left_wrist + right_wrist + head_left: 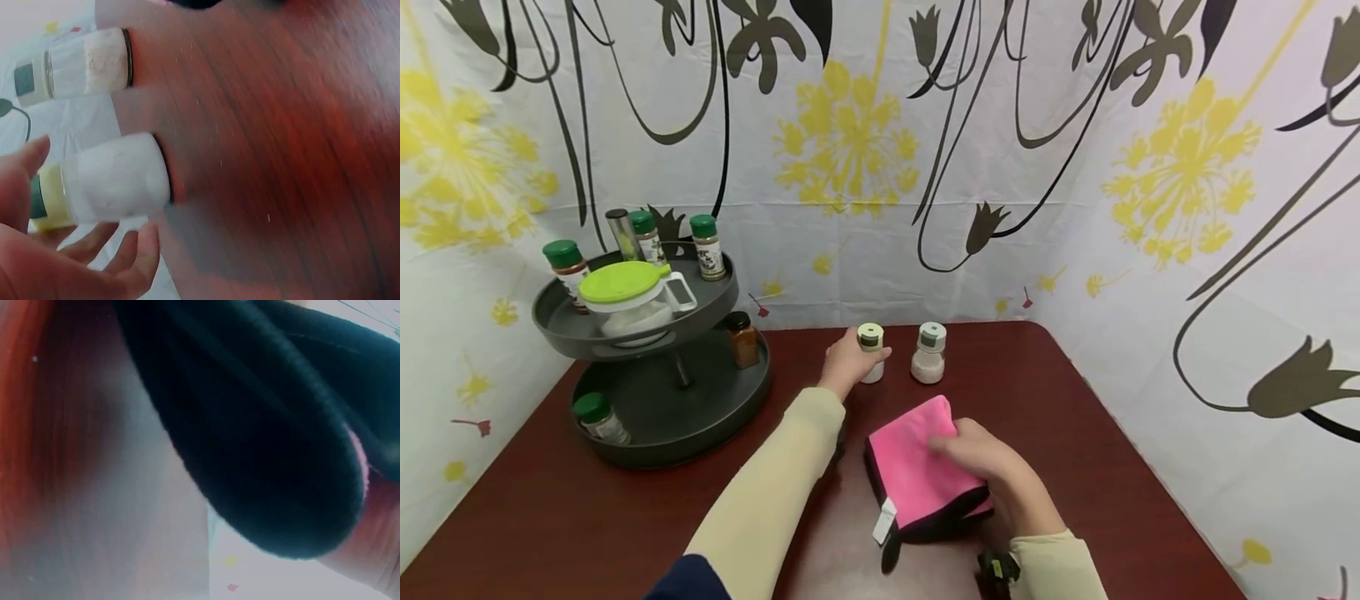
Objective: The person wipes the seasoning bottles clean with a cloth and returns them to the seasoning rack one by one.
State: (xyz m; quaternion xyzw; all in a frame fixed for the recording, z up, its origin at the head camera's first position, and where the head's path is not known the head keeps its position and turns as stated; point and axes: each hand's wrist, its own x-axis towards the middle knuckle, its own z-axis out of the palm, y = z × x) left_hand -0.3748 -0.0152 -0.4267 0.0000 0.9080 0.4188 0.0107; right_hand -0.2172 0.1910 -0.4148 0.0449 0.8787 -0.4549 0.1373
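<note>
My left hand (847,364) is at a glass shaker (872,369) with a pale yellow lid, standing upright on the table. In the left wrist view the thumb and loosely bent fingers (147,250) spread around the yellow-lidded shaker (119,178), which is full of white contents. To its right stands a second shaker (928,361) with a greyish-white lid and pale contents. My right hand (988,458) grips a folded pink cloth (913,458) with a black underside and a white tag. The cloth's black side (269,444) fills much of the right wrist view.
A dark two-tier turntable rack (677,458) stands at the left. Several green-capped spice jars (709,250) and a lime-lidded container (621,287) are on its upper tier; a brown jar (743,342) is below. Patterned curtain (850,283) borders the dark red table (1000,358).
</note>
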